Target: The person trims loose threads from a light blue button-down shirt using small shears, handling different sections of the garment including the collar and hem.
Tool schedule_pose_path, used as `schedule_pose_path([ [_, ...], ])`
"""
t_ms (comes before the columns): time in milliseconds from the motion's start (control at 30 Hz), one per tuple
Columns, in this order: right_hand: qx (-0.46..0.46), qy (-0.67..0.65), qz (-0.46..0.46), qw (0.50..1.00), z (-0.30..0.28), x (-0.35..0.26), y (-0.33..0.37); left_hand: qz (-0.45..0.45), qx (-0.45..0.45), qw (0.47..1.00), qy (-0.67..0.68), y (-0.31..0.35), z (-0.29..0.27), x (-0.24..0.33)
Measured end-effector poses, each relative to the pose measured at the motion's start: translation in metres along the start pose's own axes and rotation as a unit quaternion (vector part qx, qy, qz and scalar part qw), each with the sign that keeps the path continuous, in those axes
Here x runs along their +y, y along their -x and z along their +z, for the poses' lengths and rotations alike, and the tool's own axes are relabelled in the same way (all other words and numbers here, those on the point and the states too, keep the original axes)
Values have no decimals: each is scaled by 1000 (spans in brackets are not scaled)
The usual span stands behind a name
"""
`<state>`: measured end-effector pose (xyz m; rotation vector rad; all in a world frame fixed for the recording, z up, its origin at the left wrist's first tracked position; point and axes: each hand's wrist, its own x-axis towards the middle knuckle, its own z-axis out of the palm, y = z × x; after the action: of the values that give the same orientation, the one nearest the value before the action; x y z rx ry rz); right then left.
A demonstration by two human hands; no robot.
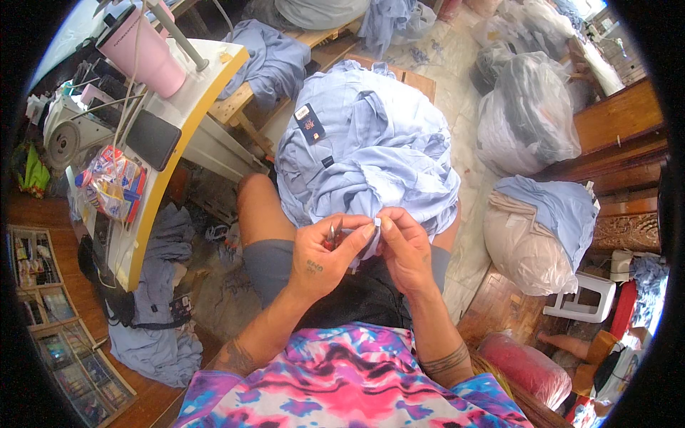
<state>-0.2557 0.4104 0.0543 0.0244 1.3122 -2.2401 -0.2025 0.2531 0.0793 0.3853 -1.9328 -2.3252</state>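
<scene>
Both hands meet over my lap, at the near edge of a large heap of light blue garments (371, 135). My left hand (321, 257) is closed around a small pointed tool with red on it, which looks like thread snips (330, 238). Its thumb and fingertip also press on a tiny pale blue-white piece of cloth (377, 222). From the other side my right hand (407, 250) pinches the same piece between thumb and forefinger. A dark hang tag (310, 123) and a small dark label (327, 162) lie on the heap beyond my hands.
At left stands a white table (203, 93) with a yellow edge, bearing a pink tumbler (143, 53), a phone (153, 139) and a plastic packet (114, 184). Bagged cloth (528, 107) and a beige bundle (524, 242) sit at right, near a white stool (585, 296).
</scene>
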Motion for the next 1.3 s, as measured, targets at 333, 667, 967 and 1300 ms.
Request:
schedule_pose_path([
  [333,17,22,-16,999,6,0,-2,39,5,999,-16,-2,2,4],
  [667,48,126,-129,982,21,-9,18,150,44,973,-167,-5,1,2],
  [967,110,270,-193,937,25,-11,19,226,55,946,-224,-2,5,4],
  [1300,113,379,-246,885,27,-19,19,247,49,938,-238,-2,4,2],
])
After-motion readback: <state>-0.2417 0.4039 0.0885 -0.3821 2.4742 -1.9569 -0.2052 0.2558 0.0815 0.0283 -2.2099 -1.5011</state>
